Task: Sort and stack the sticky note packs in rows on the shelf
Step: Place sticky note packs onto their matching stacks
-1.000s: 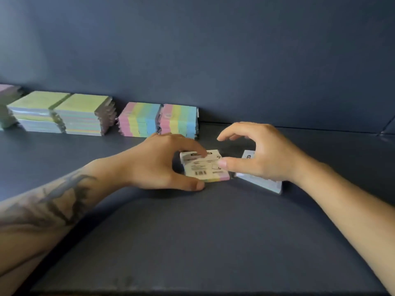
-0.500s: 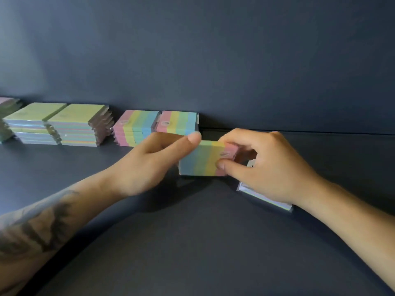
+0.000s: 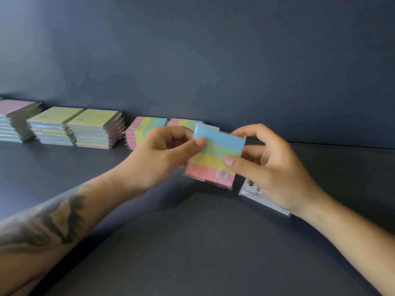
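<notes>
The held pack [image 3: 215,155] is banded blue, green, yellow and pink; two stacks [image 3: 74,127] are topped green; one stack [image 3: 16,119] is topped lilac; the shelf [image 3: 192,253] is dark grey; the left forearm [image 3: 53,223] bears a dark tattoo.

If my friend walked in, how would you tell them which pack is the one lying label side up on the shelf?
Start at the dark shelf and follow the row of stacks along the back wall to its right end, then come forward. Under the right hand lies one loose pack, partly hidden. Unlike the striped pack held up in both hands, it shows a white printed label, not coloured bands.
</notes>
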Demonstrator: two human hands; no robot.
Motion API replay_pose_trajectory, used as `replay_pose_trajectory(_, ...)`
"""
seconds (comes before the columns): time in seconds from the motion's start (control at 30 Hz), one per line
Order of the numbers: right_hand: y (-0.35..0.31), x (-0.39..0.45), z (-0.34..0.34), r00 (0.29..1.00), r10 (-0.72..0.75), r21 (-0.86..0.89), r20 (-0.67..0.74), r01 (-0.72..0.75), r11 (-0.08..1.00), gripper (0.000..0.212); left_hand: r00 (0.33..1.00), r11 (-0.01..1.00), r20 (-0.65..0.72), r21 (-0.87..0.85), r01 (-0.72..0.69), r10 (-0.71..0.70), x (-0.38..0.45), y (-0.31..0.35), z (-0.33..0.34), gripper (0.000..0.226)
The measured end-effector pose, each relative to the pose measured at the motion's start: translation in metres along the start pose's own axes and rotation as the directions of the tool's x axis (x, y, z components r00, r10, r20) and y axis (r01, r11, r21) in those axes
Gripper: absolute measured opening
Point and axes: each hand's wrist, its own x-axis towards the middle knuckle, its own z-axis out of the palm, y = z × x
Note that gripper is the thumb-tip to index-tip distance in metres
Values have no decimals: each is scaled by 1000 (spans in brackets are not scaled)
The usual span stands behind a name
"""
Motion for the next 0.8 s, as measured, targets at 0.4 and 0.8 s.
replay_pose_trajectory(0.4, 0, 0, 2, 993, 56, 182, -106, -36, 983, 27, 998, 998, 14, -22, 64, -64, 0, -4, -3, 44)
replay_pose_trajectory(0.8, -6, -2, 7, 927, -303, -677, 223, 371, 635, 73, 992, 994, 73, 21, 104, -106, -3, 6, -7, 40)
